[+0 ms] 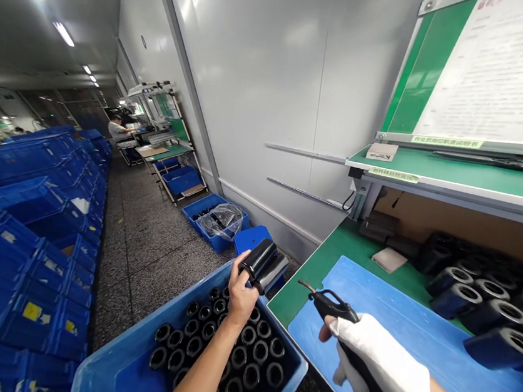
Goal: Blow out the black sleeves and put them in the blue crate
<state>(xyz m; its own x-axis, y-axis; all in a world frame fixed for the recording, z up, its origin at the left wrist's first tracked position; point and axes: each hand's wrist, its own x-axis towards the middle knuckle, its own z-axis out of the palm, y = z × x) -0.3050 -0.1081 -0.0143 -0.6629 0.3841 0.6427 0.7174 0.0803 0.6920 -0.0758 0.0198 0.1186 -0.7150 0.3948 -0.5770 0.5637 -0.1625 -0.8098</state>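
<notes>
My left hand point(240, 297) is bare and grips a black cylindrical rubber part point(260, 264) at its end, raising it above a blue plastic crate point(183, 303). The crate holds several upright black cylindrical parts point(238, 357), packed in rows with their hollow ends up. My right hand point(378, 366) wears a white glove and is shut around a black air blow gun point(331, 305), its thin nozzle pointing up and left. The gun hangs over a blue mat point(452, 387) on the green workbench point(345, 249). Several dark blue cylindrical parts point(493, 317) lie on their sides beyond it.
Stacked blue crates point(11, 274) line the left of the speckled floor aisle point(139, 270). A shelf point(457, 174) with a posted document point(493, 71) stands above the bench. Farther off are a crate with a plastic bag point(214, 222) and a person point(117, 128) at a distant workstation.
</notes>
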